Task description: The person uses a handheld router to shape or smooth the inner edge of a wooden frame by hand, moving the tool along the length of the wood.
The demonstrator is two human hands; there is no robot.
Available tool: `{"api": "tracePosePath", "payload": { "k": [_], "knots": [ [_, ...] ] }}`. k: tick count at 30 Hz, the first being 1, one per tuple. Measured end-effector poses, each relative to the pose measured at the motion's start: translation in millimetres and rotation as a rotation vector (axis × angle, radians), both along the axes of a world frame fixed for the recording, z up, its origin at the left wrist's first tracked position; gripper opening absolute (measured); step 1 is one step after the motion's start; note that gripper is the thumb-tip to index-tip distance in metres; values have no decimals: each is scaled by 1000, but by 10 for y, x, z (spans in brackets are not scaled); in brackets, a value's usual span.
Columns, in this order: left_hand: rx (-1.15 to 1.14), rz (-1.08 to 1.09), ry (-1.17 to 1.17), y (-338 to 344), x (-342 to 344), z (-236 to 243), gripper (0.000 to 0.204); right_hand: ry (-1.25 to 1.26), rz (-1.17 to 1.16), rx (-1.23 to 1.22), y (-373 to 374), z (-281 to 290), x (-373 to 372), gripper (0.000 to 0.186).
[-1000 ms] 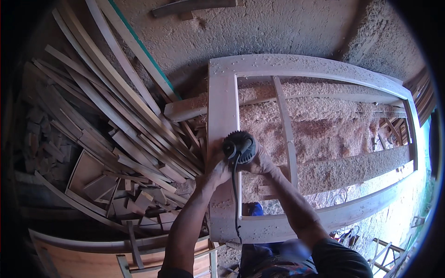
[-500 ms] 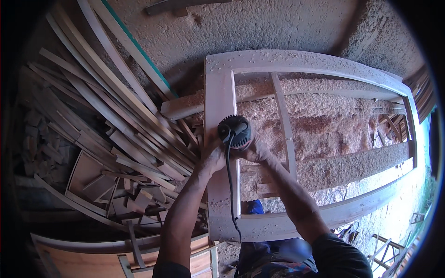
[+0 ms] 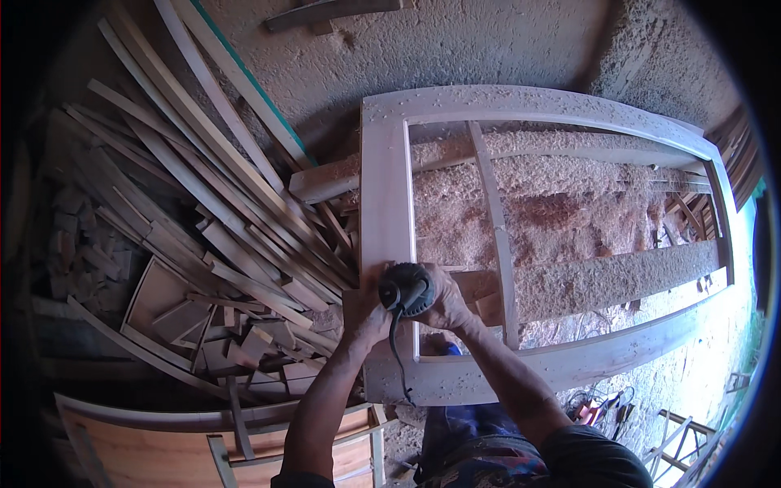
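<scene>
A black power tool (image 3: 408, 286) with a ribbed top and a trailing cord sits on the left member of a pale wooden frame (image 3: 383, 175), near its inner edge. My left hand (image 3: 373, 311) is closed around the tool's left side. My right hand (image 3: 443, 301) grips it from the right. The cord hangs toward me over the frame's near corner. Inside the frame, a narrow cross slat (image 3: 488, 203) lies above beams heaped with shavings.
Long wooden strips (image 3: 195, 146) and offcuts (image 3: 175, 321) are piled at the left. A wooden panel (image 3: 138, 439) lies at the lower left. A rough wall or floor (image 3: 529, 41) spans the far side, and tools with cords (image 3: 602, 411) lie at the lower right.
Compared with half a second ago, both hands and the power tool are lower in view, nearer the frame's close corner. The frame appears slightly higher in the picture.
</scene>
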State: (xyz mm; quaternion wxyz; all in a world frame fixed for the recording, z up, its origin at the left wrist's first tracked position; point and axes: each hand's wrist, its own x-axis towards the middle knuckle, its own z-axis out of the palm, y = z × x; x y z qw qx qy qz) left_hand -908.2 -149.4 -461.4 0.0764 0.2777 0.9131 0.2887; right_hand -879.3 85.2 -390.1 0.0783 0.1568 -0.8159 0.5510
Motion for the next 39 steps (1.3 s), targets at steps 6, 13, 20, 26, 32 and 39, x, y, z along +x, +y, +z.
{"api": "tracePosePath", "payload": {
  "k": [6, 13, 20, 26, 32, 39],
  "knots": [
    [1135, 514, -847, 371, 355, 283, 38, 91, 30, 11, 37, -237, 267, 74],
    [917, 391, -535, 418, 388, 567, 37, 24, 32, -2, -8, -179, 264, 82],
    [618, 188, -225, 42, 110, 47, 72, -4, 33, 35, -92, -63, -23, 86],
    [-276, 114, -184, 270, -68, 633, 81, -5, 11, 42, 133, -48, -228, 86],
    [-1219, -406, 1078, 247, -650, 145, 69, 4, 0, 6, 100, -4, -524, 87],
    [-3144, -810, 2935, 626, -833, 541, 58, -42, 21, -125, 220, 14, -892, 91]
  ]
}}
